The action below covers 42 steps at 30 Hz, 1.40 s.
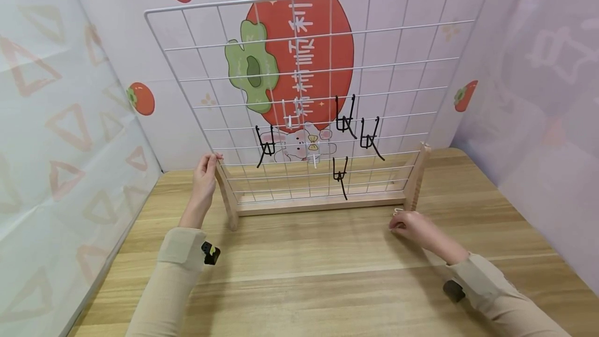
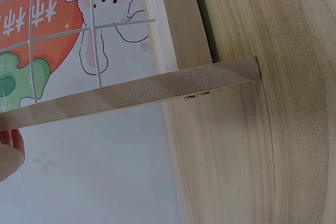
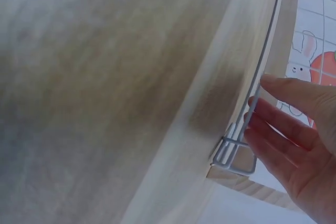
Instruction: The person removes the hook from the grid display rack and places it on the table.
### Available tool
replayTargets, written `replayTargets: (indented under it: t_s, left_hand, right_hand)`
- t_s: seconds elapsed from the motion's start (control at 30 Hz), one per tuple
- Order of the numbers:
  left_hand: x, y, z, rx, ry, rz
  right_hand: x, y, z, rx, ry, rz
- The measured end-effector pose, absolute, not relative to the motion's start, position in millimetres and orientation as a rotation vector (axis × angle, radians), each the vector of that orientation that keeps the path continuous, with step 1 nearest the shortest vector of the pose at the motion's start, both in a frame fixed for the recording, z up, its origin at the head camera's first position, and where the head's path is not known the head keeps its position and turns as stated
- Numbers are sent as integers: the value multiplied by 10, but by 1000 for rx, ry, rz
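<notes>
A white wire grid panel [image 1: 398,29] stands in a wooden stand [image 1: 323,204]. My left hand [image 1: 204,178] grips the upper end of the stand's left side post [image 2: 131,92]; its fingertips are mostly out of the left wrist view. Low by the right post [image 1: 414,186], my right hand [image 1: 418,228] pinches a white wire hook [image 3: 231,156] between thumb and fingers. In the right wrist view, the hook's squared end sticks out past the fingertips. Several black hooks [image 1: 343,122] and two white hooks, one [image 1: 291,121] above the other [image 1: 313,159], hang on the grid.
The stand rests on a wood-grain table [image 1: 299,274]. Behind it hangs a white backdrop with a big red persimmon print [image 1: 318,30] and a rabbit drawing. A patterned sheet [image 1: 61,144] borders the table on the left, a pale one [image 1: 547,118] on the right.
</notes>
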State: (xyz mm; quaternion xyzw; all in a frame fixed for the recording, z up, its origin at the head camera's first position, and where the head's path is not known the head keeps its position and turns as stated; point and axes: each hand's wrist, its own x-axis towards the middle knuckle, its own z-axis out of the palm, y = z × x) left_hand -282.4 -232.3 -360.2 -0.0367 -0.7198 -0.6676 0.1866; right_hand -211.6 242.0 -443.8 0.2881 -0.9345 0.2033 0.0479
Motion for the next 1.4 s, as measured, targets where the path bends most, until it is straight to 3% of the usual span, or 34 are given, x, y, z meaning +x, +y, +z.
replayTargets:
  t_s: [1.4]
  left_hand:
    - [-2800,-2309,-3596,-133,-1997,-1870]
  right_hand:
    - [-2128,2145,-3630,976,-2037,791]
